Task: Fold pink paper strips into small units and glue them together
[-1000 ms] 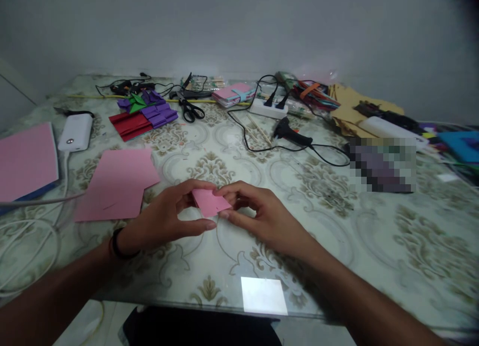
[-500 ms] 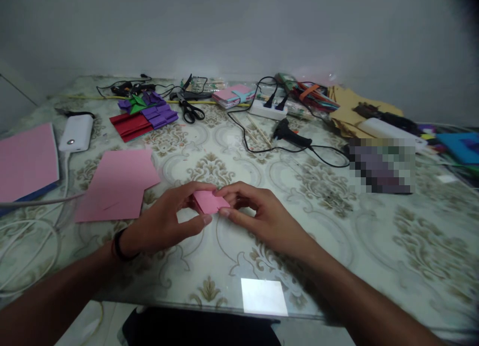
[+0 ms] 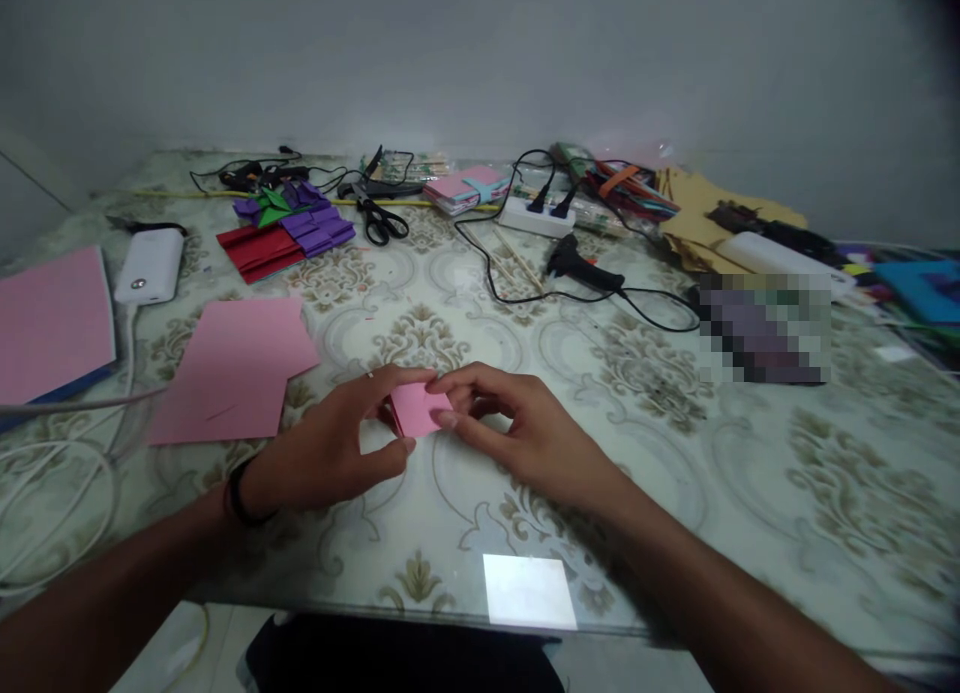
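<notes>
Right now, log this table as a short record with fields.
Left hand: on the left side of the small pink paper
Right hand: thumb and fingers on its right side
Beside left hand: large pink sheet, flat
Far left: white power bank, cable attached
Back left: red paper, purple paper
Back middle: scissors, power strip
Beyond right hand: glue gun

I can't make out any word, brand, number or sign. Toward twelve o'clock, at the back of the surface (image 3: 645, 533), there are green marks on a clear plastic packet (image 3: 412, 165), too small for me to read. At two o'clock, the long white plastic case (image 3: 784, 258) has a faint dark mark near its right end, also illegible to me.
</notes>
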`<state>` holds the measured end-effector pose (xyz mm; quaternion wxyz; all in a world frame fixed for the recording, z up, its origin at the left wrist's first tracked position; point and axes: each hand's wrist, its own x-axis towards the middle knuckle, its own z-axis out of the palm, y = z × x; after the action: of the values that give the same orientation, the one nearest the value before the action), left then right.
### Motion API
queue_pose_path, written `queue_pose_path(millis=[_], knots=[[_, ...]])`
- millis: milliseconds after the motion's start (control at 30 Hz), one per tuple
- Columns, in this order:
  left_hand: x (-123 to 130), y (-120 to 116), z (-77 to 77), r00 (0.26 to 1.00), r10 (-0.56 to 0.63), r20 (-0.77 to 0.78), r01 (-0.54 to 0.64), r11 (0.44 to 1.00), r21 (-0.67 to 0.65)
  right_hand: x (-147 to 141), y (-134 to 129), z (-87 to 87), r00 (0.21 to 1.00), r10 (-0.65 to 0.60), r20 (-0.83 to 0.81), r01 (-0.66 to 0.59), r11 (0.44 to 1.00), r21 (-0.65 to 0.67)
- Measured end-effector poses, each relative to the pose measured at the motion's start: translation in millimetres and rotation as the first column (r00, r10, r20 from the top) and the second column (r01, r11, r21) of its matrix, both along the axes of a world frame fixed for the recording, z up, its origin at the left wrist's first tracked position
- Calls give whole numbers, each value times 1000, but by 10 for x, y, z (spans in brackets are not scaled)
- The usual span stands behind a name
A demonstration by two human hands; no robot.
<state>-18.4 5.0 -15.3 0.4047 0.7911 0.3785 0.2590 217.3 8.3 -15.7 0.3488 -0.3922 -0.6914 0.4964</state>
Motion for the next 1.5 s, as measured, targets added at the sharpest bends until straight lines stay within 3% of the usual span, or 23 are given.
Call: queue_pose_path(millis=[267, 567, 700, 933, 1067, 1167, 1300, 1400, 1500], knots=[[21, 19, 57, 1000, -5, 21, 6, 1000, -31, 4, 18, -29, 1000, 16, -12, -17, 1000, -15], [31, 12, 133, 995, 96, 37, -92, 990, -110, -6, 7, -27, 1000, 15, -7, -15, 999, -48], [39, 15, 152, 994, 111, 15, -109, 990, -94, -38, -2, -51, 999, 19, -39, -22, 997, -75], [48, 9, 90, 999, 23, -46, -22, 999, 23, -62, 2, -95, 996, -41, -75, 35, 996, -79], [66, 6, 35, 995, 56, -83, -49, 996, 80, -49, 23, -112, 992, -88, -85, 85, 995, -47], [81, 7, 37, 992, 95, -82, -89, 993, 79, -48, 31, -130, 984, -90, -156, 75, 992, -98], [82, 19, 51, 996, 88, -24, -88, 996, -2, -67, 30, -170, 954, -75, -292, 1, 969, -246], [77, 25, 25, 989, 79, 126, -60, 987, -147, -88, 23, -203, 925, -77, -372, -56, 940, -336], [84, 25, -5, 942, 105, 320, -2, 952, -305, -98, 18, -215, 914, -83, -398, -60, 940, -335]])
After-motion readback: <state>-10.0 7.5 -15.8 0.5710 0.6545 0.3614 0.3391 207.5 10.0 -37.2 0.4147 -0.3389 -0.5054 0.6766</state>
